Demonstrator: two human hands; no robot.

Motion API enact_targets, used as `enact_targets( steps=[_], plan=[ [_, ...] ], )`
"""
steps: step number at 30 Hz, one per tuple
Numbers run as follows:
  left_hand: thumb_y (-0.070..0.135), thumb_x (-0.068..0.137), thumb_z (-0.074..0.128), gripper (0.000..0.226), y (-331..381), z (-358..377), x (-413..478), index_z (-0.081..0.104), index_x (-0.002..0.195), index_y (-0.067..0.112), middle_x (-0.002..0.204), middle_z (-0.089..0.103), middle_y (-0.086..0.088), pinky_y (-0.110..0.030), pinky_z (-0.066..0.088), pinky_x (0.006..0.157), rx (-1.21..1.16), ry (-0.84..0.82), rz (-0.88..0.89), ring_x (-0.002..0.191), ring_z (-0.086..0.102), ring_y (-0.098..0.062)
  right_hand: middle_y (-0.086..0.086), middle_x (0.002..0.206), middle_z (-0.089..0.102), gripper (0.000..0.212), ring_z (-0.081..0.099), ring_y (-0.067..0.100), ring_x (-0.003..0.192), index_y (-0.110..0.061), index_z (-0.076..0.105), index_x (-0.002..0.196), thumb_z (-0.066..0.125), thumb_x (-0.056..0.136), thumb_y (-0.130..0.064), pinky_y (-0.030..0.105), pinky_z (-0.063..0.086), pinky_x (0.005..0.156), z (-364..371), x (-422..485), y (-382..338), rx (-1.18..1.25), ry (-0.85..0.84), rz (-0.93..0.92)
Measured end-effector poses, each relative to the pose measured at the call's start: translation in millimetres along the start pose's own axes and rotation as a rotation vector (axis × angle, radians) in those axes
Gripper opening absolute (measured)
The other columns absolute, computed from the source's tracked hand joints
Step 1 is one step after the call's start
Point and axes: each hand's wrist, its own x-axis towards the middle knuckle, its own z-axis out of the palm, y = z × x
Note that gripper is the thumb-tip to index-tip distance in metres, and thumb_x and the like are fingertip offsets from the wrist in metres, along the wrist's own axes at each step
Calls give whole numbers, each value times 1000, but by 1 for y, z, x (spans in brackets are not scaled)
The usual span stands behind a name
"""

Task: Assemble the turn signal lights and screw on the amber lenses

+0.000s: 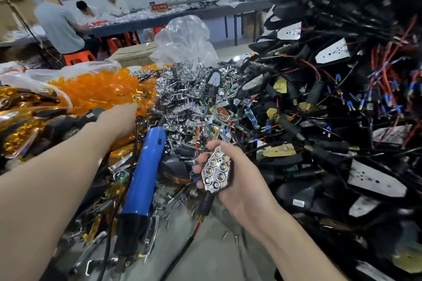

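Turn signal light [215, 169], a chrome honeycomb reflector studded with small bulbs and set in a black housing, sits low in the middle of the view in the person's right hand [237, 178]. The fingers curl round its edges and hold it face up, its black stem and red wire hanging below the palm. The left hand [118, 121] stretches forward, palm down, onto a heap of amber lenses [98, 89]; its fingertips are buried among them, so it is unclear whether they hold one. Between the two forearms a blue electric screwdriver [146, 166] lies on the cluttered table. Behind it spreads a pile of loose chrome reflectors [182, 91], and to the right rises a tall mound of black housings [331, 102] tangled with red and black wires. Several people sit at a far table [182, 15].
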Motion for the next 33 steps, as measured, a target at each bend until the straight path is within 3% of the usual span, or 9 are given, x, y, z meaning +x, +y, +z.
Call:
enact_targets(
  steps=[3, 8, 12, 15, 18, 22, 26, 30, 33],
  plan=[
    [6, 97, 48, 26, 4, 1, -6, 53, 122, 11, 121, 61, -15, -53, 54, 84, 10, 108, -19, 105, 60, -34, 10, 76, 65, 39, 65, 24, 66, -12, 64, 93, 42, 102, -42, 32, 51, 55, 0, 1, -2, 25, 26, 25],
    [21, 102, 46, 24, 6, -21, -29, 54, 118, 5, 115, 61, -19, -53, 49, 89, 24, 344, -25, 110, 52, -37, 9, 75, 65, 46, 65, 23, 66, -11, 62, 96, 35, 104, -47, 33, 51, 56, 0, -2, -3, 45, 13, 19],
    [24, 105, 42, 33, 26, -62, -61, 53, 129, 6, 109, 64, -12, -37, 50, 77, -681, 501, -102, 90, 59, -24, 6, 79, 64, 46, 64, 22, 72, -13, 59, 99, 38, 99, -54, 32, 53, 59, -1, -3, -3, 46, 1, 9],
    [26, 104, 47, 30, 56, -74, -125, 55, 131, 19, 104, 71, -2, -33, 58, 80, -1415, 285, -28, 87, 71, -18, 5, 79, 63, 48, 64, 21, 71, -15, 60, 96, 47, 83, -60, 29, 54, 58, -1, -4, -2, 11, 0, -1],
    [20, 103, 49, 22, 91, -49, -193, 61, 121, 19, 101, 75, -1, -29, 59, 72, -1761, 129, 84, 87, 73, -17, 4, 81, 67, 49, 66, 19, 70, -15, 61, 100, 61, 76, -57, 29, 53, 58, -1, -5, 2, -93, 4, -40],
    [12, 101, 49, 23, 123, -11, -230, 63, 119, 8, 95, 75, -7, -34, 59, 61, -1874, 106, -44, 76, 69, -21, 10, 101, 74, 39, 71, 20, 81, -14, 69, 112, 76, 85, -41, 32, 56, 65, -5, -11, 8, -210, -33, -73],
    [18, 103, 48, 30, 121, -5, -229, 58, 129, 6, 119, 69, -18, -54, 56, 82, -1885, 96, -86, 105, 68, -34, 8, 99, 75, 16, 71, 19, 78, -23, 78, 97, 77, 82, -21, 31, 57, 60, -11, -17, 7, -240, -53, -41],
    [17, 101, 51, 23, 120, -5, -231, 63, 121, 15, 109, 72, -9, -29, 59, 64, -1832, 151, -146, 84, 72, -16, 5, 96, 75, 29, 70, 18, 77, -24, 77, 102, 83, 74, -24, 31, 58, 60, -9, -18, 6, -277, -54, -64],
    [20, 101, 52, 25, 121, -3, -233, 61, 124, 17, 107, 73, -2, -20, 56, 64, -1759, 144, -122, 83, 71, -10, -1, 86, 74, 24, 70, 16, 74, -31, 76, 98, 80, 77, -20, 30, 57, 60, -8, -15, 9, -335, -32, -117]
  ],
)
